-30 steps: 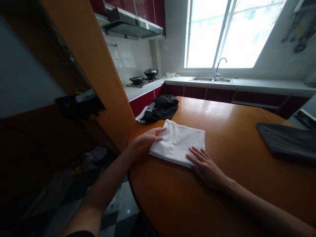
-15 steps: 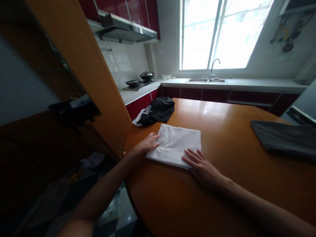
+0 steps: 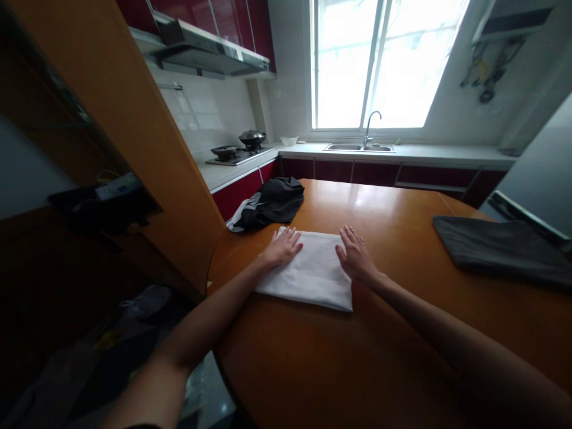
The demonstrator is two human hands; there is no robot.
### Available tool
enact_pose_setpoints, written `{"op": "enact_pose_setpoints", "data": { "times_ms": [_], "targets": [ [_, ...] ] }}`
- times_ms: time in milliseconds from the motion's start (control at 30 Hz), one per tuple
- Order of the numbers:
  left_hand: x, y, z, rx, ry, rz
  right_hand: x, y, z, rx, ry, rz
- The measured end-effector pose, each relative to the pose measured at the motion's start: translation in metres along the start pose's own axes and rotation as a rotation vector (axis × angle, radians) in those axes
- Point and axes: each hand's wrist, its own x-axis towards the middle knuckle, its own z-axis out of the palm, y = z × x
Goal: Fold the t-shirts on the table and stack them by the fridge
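- Checking status: where is the white cloth (image 3: 315,280) sitting?
- Lying flat on the tabletop (image 3: 384,351), between both hands. Taking 12 as away from the person.
- Left hand (image 3: 285,247)?
- Resting at the cloth's 10 o'clock, palm down, fingers extended, gripping nothing.
- Right hand (image 3: 356,257)?
- Lining up at its 2 o'clock edge, fingers straight, grasping nothing. Can't tell how much palm is touching.
- Neighbours?
- Black cloth (image 3: 279,199) is lying rumpled at 11; dark grey cloth (image 3: 500,250) is lying at 3, well apart.
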Motion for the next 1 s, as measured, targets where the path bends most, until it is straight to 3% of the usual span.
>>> {"op": "enact_pose_setpoints", "data": {
  "times_ms": [200,300,400,500,600,767,1000],
  "targets": [
    [-0.001,-0.016,0.018,-0.008,0.048,0.017,0.018,0.016,0.020,-0.078,-0.226,0.097],
    [0.001,-0.017,0.021,-0.014,0.054,0.013,0.012,0.008,0.014,-0.074,-0.187,0.104],
    [0.003,-0.018,0.022,-0.028,0.055,0.017,-0.007,-0.011,0.009,-0.051,-0.101,-0.048],
    [0.003,-0.019,0.023,-0.041,0.054,0.017,-0.032,-0.028,0.013,-0.029,-0.155,-0.228],
    [0.004,-0.019,0.022,-0.050,0.047,0.016,-0.049,-0.036,0.014,-0.034,-0.198,-0.246],
    [0.007,-0.024,0.021,-0.096,0.042,0.007,-0.055,-0.044,0.004,-0.016,-0.141,-0.311],
    [0.013,-0.047,0.020,-0.145,0.022,-0.042,-0.063,-0.048,0.011,0.060,-0.265,-0.350]
  ]
}}
